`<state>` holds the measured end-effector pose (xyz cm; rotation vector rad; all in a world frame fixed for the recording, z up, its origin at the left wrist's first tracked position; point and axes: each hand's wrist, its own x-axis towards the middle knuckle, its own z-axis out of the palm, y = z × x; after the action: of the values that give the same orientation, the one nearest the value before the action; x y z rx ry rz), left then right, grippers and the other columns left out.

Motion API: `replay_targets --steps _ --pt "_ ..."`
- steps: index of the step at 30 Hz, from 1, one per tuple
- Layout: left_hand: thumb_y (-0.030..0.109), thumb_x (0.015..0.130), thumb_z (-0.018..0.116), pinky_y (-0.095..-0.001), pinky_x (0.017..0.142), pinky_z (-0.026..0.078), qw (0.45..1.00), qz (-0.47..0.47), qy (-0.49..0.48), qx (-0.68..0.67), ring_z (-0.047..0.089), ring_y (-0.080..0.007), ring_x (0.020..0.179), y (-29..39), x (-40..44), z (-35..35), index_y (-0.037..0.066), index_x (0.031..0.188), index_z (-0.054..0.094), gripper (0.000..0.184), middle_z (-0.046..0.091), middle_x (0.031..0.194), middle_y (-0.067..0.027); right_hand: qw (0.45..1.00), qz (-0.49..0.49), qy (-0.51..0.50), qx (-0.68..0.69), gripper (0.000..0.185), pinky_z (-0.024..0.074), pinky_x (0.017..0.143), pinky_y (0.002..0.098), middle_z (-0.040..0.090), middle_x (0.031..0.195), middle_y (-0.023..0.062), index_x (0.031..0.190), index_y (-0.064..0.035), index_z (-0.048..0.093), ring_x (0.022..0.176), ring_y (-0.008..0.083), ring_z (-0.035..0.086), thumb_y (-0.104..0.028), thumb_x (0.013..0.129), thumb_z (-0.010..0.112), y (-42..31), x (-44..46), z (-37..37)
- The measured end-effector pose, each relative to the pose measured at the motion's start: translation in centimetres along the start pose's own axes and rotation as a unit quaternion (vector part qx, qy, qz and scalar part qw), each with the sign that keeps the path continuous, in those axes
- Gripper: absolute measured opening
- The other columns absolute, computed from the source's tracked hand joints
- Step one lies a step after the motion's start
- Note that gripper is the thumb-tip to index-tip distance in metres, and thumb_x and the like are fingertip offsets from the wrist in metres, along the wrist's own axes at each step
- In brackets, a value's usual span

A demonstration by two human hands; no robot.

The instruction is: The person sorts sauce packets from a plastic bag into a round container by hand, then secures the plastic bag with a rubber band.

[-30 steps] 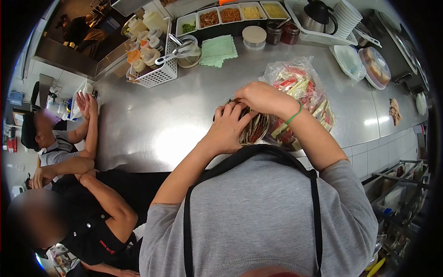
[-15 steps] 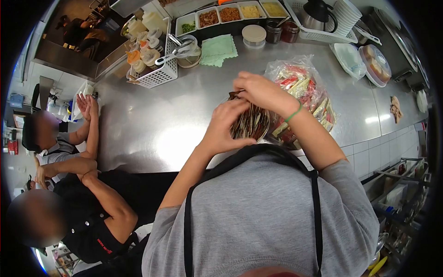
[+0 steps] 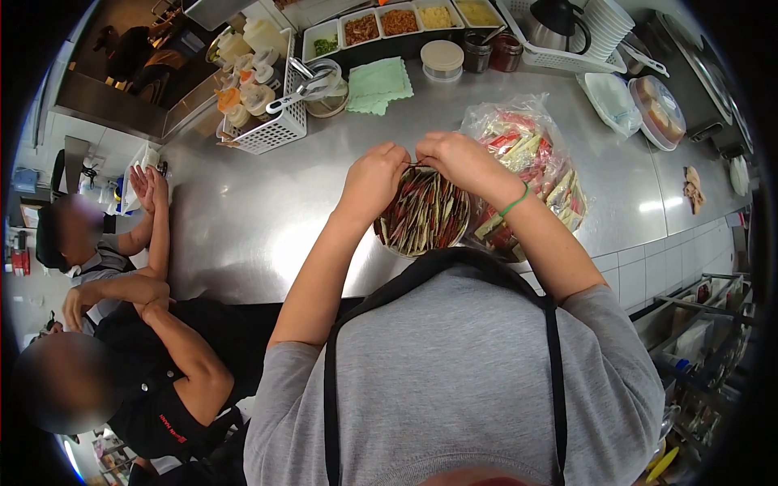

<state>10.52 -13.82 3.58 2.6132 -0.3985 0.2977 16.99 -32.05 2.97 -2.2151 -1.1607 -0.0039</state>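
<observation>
Sachets (image 3: 423, 215) packed on edge in a round container (image 3: 392, 249), mid-frame; one dark sachet (image 3: 415, 165) apparently pinched between left hand (image 3: 376, 174) and right hand (image 3: 454, 157). Judged light, flexible, slippery; best held by its ends.

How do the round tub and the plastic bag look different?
The tub has a neat round rim; the bag is see-through and crumpled. Packets stand tightly on edge in the tub, but lie jumbled in the bag. Both hold lots of packets.
</observation>
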Motion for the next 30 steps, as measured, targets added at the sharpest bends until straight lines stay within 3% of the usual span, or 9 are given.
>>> replay_targets --steps 7,16,19,21,22,24,25,28,30 --pt "0.008 0.082 0.06 -0.0409 0.07 0.047 0.999 0.033 -0.026 -0.035 0.058 -0.0331 0.081 0.1 0.6 -1.0 0.003 0.083 0.06 0.006 0.057 0.082 -0.0122 1.0 -0.02 -0.001 0.015 0.006 0.0485 0.07 0.0441 0.059 0.081 0.0114 0.081 -0.0046 0.061 0.082 0.0343 0.061 -0.011 0.081 0.061 0.4 0.3 -0.1" --pt "0.01 0.083 0.06 -0.0418 0.069 0.046 0.999 0.021 -0.021 0.019 0.056 -0.0331 0.079 -0.4 1.0 0.1 0.003 0.082 0.058 0.008 0.055 0.08 -0.0119 0.999 -0.021 0.009 0.029 0.007 0.0485 0.071 0.0424 0.06 0.082 0.0124 0.078 -0.0036 0.061 0.08 0.0341 0.06 -0.01 0.08 0.061 1.3 0.5 1.0" --pt "0.011 0.083 0.06 -0.0392 0.072 0.047 0.998 -0.002 -0.055 -0.03 0.058 -0.0316 0.082 -0.5 0.2 -0.5 0.003 0.085 0.06 0.008 0.057 0.084 -0.0118 0.997 -0.042 0.004 0.058 0.009 0.0483 0.07 0.0418 0.06 0.08 0.0125 0.078 -0.0032 0.061 0.077 0.0337 0.06 -0.012 0.08 0.06 1.7 -0.2 -1.7" --pt "0.019 0.087 0.059 -0.0419 0.083 0.044 0.997 -0.003 -0.006 -0.08 0.057 -0.0314 0.096 -0.5 -1.2 -0.6 0.005 0.102 0.062 0.021 0.059 0.098 -0.0114 0.988 0.108 -0.078 0.075 0.017 0.0484 0.072 0.04 0.064 0.088 0.0144 0.084 -0.0016 0.063 0.083 0.0314 0.062 -0.017 0.078 0.063 1.9 -1.5 -5.7" --pt "0.019 0.087 0.059 -0.0419 0.083 0.044 0.997 -0.005 -0.006 -0.079 0.057 -0.0314 0.096 -0.1 -1.7 -0.7 0.005 0.102 0.062 0.021 0.059 0.098 -0.0114 0.966 0.202 -0.137 0.087 0.019 0.0484 0.073 0.0397 0.065 0.091 0.0153 0.085 -0.0011 0.064 0.085 0.0306 0.062 -0.019 0.077 0.064 2.6 -2.3 -7.0" --pt "0.03 0.09 0.057 -0.045 0.099 0.037 0.996 -0.031 0.056 -0.065 0.049 -0.0329 0.116 1.2 -2.4 -0.8 0.007 0.125 0.053 0.042 0.054 0.123 -0.0131 0.954 0.25 -0.163 0.025 0.023 0.0485 0.075 0.0395 0.065 0.095 0.0165 0.09 -0.0008 0.065 0.088 0.0309 0.063 -0.019 0.076 0.065 5.1 -3.4 -7.8" --pt "0.03 0.09 0.057 -0.045 0.099 0.037 0.996 -0.032 0.055 -0.066 0.049 -0.0329 0.116 1.7 -2.3 -0.6 0.007 0.125 0.053 0.042 0.054 0.123 -0.0131 0.936 0.296 -0.186 -0.042 0.026 0.0487 0.077 0.0394 0.065 0.098 0.0178 0.094 -0.0005 0.065 0.09 0.0312 0.063 -0.02 0.075 0.066 6.0 -3.9 -8.0" --pt "0.044 0.091 0.051 -0.055 0.111 0.018 0.997 0.008 -0.057 0.044 0.028 -0.0338 0.137 3.0 -1.7 0.4 0.009 0.143 0.032 0.065 0.035 0.146 -0.0137 0.971 0.213 -0.096 -0.061 0.031 0.0486 0.082 0.0409 0.064 0.102 0.02 0.1 -0.001 0.064 0.094 0.034 0.061 -0.019 0.075 0.067 8.4 -5.5 -4.9" --pt "0.045 0.092 0.05 -0.0546 0.111 0.018 0.994 0.017 -0.073 0.074 0.028 -0.0336 0.137 3.2 -1.7 1.6 0.01 0.143 0.033 0.065 0.035 0.146 -0.0128 0.97 0.205 -0.101 -0.085 0.032 0.0484 0.085 0.0414 0.063 0.104 0.0208 0.101 -0.0004 0.063 0.098 0.0352 0.06 -0.018 0.075 0.067 8.6 -5.4 -3.0"
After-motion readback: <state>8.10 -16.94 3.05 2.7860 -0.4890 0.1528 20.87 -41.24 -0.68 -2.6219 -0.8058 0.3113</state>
